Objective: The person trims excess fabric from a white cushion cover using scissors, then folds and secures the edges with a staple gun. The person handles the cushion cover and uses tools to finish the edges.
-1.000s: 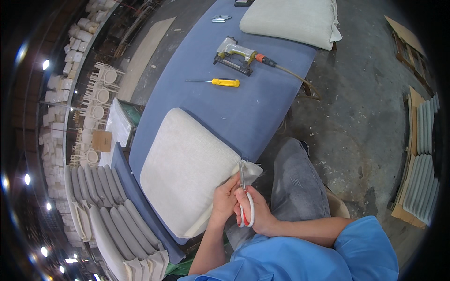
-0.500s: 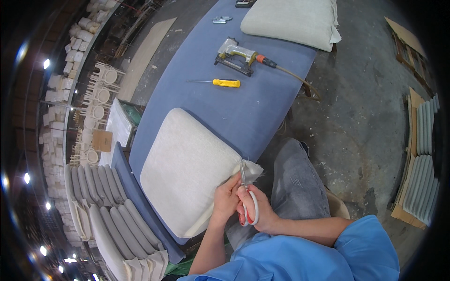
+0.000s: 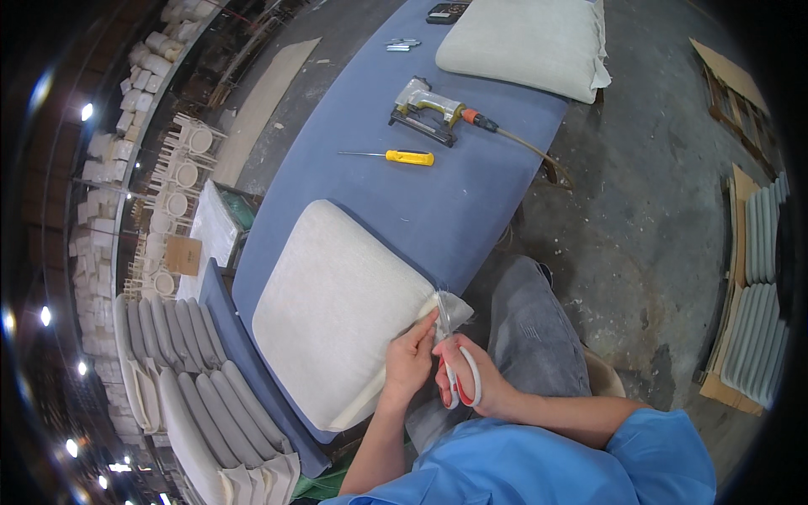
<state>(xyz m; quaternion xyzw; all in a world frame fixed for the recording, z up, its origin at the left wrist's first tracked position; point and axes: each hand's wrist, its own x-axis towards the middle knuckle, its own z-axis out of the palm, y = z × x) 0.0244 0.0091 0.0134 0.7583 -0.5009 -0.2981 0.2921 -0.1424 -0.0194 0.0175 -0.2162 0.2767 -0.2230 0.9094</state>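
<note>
A pale off-white padded seat cushion (image 3: 341,311) lies at the near end of the blue-covered table. My left hand (image 3: 410,362) grips its near right edge, index finger stretched along the fabric toward the corner; the thumb is partly hidden. In my right hand (image 3: 488,383) is a pair of scissors (image 3: 446,316) with white and red handles. Its blades point away from me and lie at the loose fabric flap (image 3: 455,311) sticking out from that corner. How far the blades are apart is hard to make out.
On the blue table (image 3: 337,181) lie a yellow-handled screwdriver (image 3: 410,157), a staple gun (image 3: 429,109) with a hose, metal staple strips (image 3: 402,45) and a second cushion (image 3: 522,46). Grey cushions (image 3: 227,412) are stacked at left; more padded pieces (image 3: 753,337) stand at right.
My right hand and the scissors have shifted slightly right, the handles angled differently. My left index finger now reaches further out along the cushion's edge.
</note>
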